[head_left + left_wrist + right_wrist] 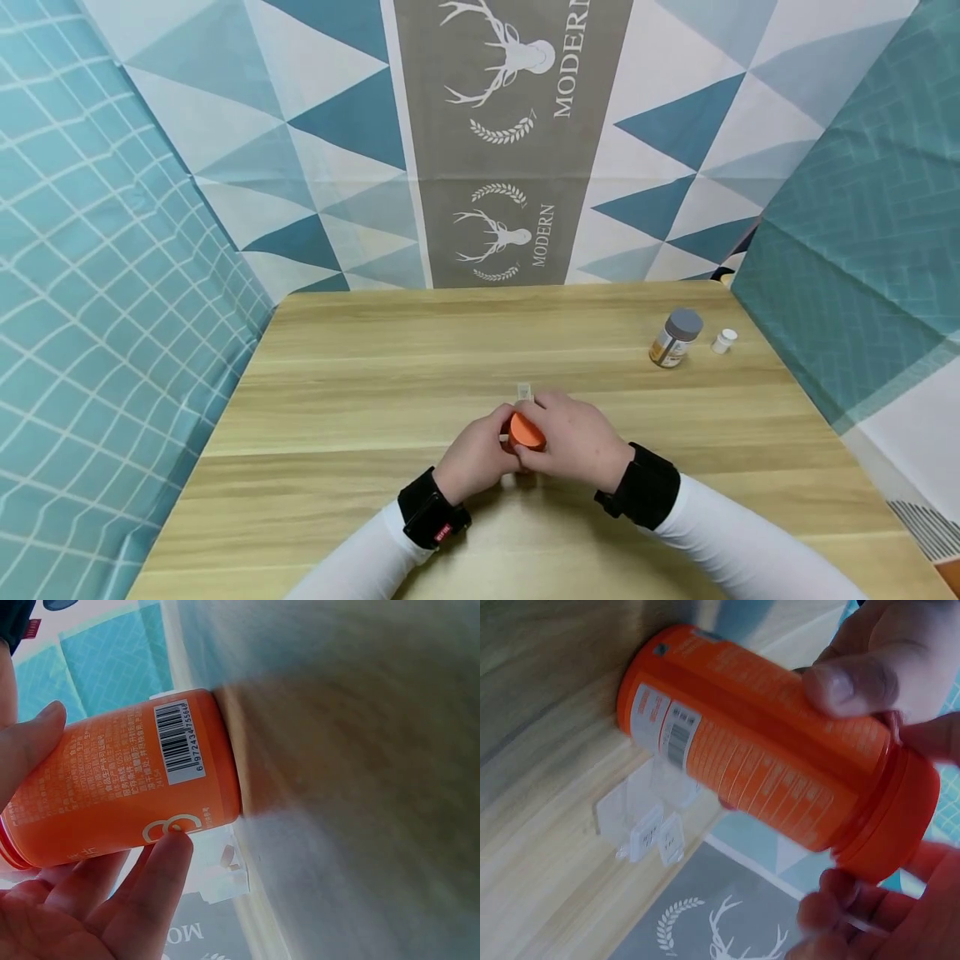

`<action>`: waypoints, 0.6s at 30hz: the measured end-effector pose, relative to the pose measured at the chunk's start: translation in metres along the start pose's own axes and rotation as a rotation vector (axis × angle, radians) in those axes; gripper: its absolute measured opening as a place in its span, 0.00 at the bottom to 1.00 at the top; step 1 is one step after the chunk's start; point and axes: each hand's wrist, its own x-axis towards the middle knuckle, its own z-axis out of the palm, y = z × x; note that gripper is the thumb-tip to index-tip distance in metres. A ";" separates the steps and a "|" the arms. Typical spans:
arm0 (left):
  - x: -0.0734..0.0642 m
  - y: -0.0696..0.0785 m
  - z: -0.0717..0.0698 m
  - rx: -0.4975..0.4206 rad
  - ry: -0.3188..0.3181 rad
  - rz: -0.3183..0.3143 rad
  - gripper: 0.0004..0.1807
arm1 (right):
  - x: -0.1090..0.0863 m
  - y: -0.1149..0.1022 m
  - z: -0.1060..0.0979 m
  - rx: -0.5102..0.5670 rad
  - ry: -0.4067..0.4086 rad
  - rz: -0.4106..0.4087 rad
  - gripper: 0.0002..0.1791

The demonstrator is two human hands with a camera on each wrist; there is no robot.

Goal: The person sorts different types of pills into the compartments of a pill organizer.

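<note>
An orange bottle (112, 780) with a barcode label stands upright on the table, its orange lid (897, 817) on top. My left hand (474, 454) grips the bottle's body, thumb on one side and fingers on the other, as the left wrist view shows. From the right, my right hand (581, 439) holds the lid with thumb and fingers around its rim. Just beyond the bottle lies a small clear plastic case (626, 810) with small flaps raised; its far end (524, 390) peeks out past my hands. Its inside is mostly hidden.
Toward the back right of the wooden table (360, 358) stand a brown jar with a grey lid (674, 337) and a small white bottle (724, 341). A patterned cloth (495, 167) hangs behind the table's far edge, with teal cloths at both sides.
</note>
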 end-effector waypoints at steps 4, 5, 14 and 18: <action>-0.002 -0.002 -0.001 0.006 0.008 -0.016 0.28 | 0.002 0.006 0.001 0.033 -0.012 -0.108 0.25; -0.002 -0.002 -0.001 0.006 0.008 -0.017 0.28 | 0.002 0.007 0.001 0.044 -0.018 -0.128 0.26; 0.001 -0.003 0.000 -0.050 -0.011 -0.010 0.26 | 0.005 0.021 -0.002 0.145 -0.051 -0.268 0.29; 0.001 -0.004 0.001 -0.001 -0.002 0.001 0.30 | 0.003 0.018 -0.002 0.111 -0.027 -0.170 0.32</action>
